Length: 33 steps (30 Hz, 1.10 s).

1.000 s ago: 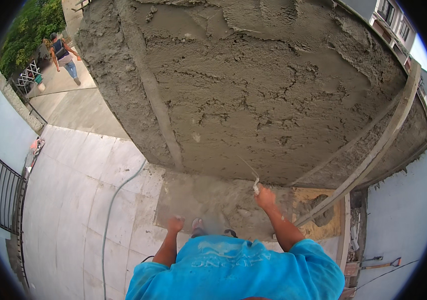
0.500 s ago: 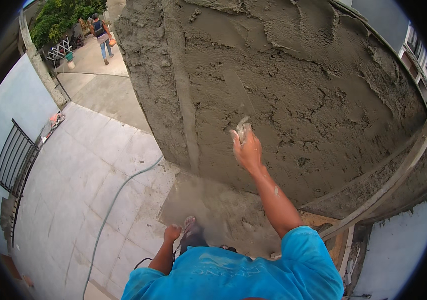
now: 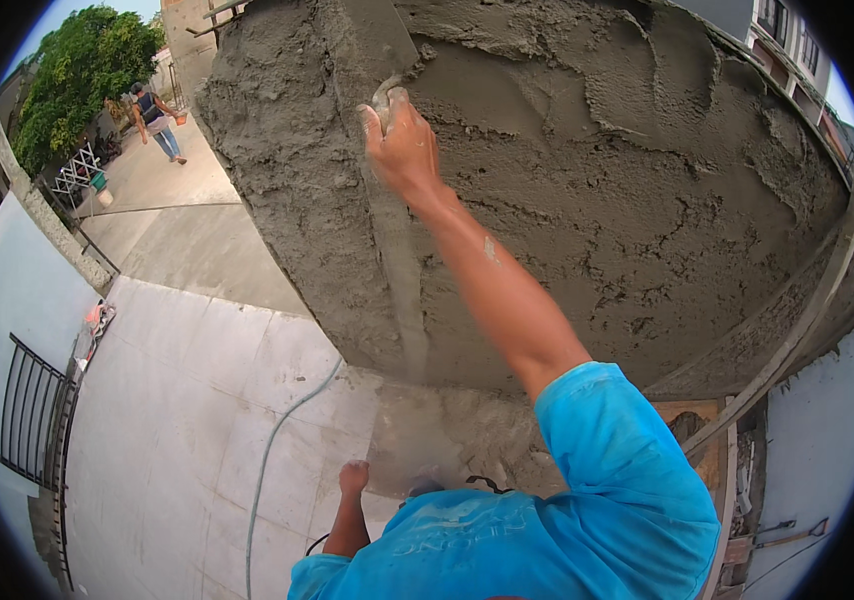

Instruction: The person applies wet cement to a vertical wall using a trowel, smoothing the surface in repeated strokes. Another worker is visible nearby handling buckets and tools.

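My right hand is stretched up to the wall, its fingers wrapped round the handle of a plastering trowel. The trowel's flat grey blade lies against the upper left part of the wet mortar wall, over a smooth vertical strip. To the strip's right the mortar is rough, with ridges, cracks and a few smoothed patches. Low at my side hangs my left hand, small in view, with its fingers curled closed and nothing visible in them; it touches nothing that I can see.
A long wooden batten runs along the wall's right edge. On the tiled floor at left lies a hose. Mortar spills cover the ground below the wall. A person walks far left, near a folding gate.
My right hand has moved up and left along the wall with the trowel, from the middle to the vertical strip. My view has shifted; the left hand stays low.
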Motion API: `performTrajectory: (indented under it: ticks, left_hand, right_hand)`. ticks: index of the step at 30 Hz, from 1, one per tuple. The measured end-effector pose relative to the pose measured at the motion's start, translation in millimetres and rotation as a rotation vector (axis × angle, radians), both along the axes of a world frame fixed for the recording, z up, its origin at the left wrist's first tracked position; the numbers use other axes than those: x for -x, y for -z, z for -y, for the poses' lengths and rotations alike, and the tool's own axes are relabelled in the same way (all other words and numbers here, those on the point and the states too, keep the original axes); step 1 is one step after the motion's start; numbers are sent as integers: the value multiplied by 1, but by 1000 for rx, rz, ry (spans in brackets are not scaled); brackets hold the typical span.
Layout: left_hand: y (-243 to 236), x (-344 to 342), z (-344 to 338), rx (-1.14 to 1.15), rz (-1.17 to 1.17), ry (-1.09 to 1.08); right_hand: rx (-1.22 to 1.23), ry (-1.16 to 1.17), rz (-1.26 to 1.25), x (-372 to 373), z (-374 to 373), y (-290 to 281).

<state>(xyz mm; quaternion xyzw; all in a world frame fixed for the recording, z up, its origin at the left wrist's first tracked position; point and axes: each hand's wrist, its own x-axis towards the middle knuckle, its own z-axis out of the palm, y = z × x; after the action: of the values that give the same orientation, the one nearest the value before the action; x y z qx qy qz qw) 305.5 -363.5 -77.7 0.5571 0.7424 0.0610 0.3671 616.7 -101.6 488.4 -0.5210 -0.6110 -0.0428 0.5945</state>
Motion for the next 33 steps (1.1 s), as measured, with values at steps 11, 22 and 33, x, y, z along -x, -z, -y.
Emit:
performTrajectory:
  ticks: [11, 22, 33]
  left_hand:
    - [34, 38, -50, 101, 37, 21]
    - [47, 2, -58, -103, 5, 178]
    - [82, 29, -27, -134, 63, 364]
  right_hand:
    - [-61, 185, -162, -112, 73, 15]
    - [48, 202, -379, -236, 145, 32]
    - [-54, 0, -554, -273, 165, 74]
